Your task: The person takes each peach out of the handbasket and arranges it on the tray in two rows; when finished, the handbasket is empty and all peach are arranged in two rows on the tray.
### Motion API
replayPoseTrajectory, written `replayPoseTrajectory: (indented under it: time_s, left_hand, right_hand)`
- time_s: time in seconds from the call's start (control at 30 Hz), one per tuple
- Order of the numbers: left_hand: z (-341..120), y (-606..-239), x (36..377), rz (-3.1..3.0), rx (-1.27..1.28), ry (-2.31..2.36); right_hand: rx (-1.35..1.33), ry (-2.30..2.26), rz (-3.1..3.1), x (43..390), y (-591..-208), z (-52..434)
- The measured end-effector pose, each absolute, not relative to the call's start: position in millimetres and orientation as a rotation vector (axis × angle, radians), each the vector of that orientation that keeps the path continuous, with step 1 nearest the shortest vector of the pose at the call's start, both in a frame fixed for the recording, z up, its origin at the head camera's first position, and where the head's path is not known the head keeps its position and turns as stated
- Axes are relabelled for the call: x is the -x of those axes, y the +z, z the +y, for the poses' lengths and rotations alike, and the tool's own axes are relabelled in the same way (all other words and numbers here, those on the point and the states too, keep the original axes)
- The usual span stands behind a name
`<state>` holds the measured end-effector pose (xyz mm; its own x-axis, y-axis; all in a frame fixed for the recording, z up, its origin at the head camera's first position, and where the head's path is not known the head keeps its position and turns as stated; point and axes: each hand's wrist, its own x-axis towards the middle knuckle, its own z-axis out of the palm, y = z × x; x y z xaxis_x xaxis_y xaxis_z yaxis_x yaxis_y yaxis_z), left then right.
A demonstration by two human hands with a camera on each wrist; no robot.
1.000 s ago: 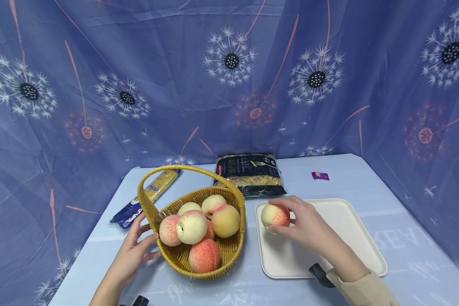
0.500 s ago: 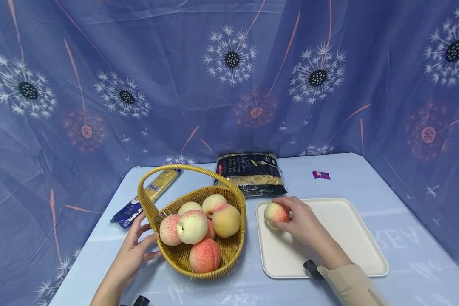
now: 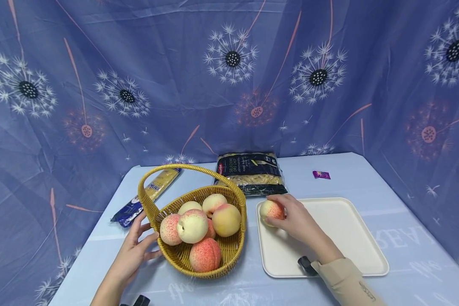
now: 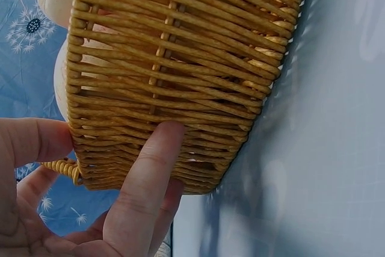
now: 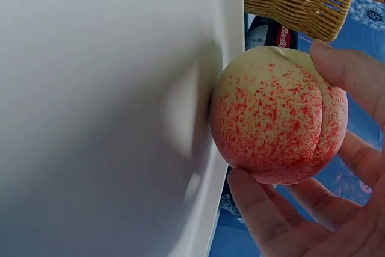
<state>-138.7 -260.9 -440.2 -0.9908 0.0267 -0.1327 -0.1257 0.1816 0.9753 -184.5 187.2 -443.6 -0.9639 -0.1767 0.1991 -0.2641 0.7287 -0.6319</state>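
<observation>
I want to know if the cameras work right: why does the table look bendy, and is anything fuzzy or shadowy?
Head view: the wide lens bends the table edges, yet the picture stays sharp. Left wrist view: the basket weave is crisp, but the near fingers are a bit soft, and a faint shadow lies beside the basket. Right wrist view: the peach is sharp and casts a soft shadow on the tray, which looks pale and featureless.

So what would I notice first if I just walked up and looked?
Probably the wicker basket heaped with peaches, in the middle of the blue table, with the left hand touching its side. Right beside it, the right hand holds one peach at the white tray's near-left corner.
</observation>
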Motion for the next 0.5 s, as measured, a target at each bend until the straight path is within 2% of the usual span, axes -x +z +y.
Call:
replayPoseTrajectory:
  time_s: [0.5]
  left_hand:
    - [-261.1, -441.1, 138.4, 2.332, 0.087, 1.93]
  right_hand:
    - [-0.363, 1.027, -2.823, 188.0, -443.8, 184.9]
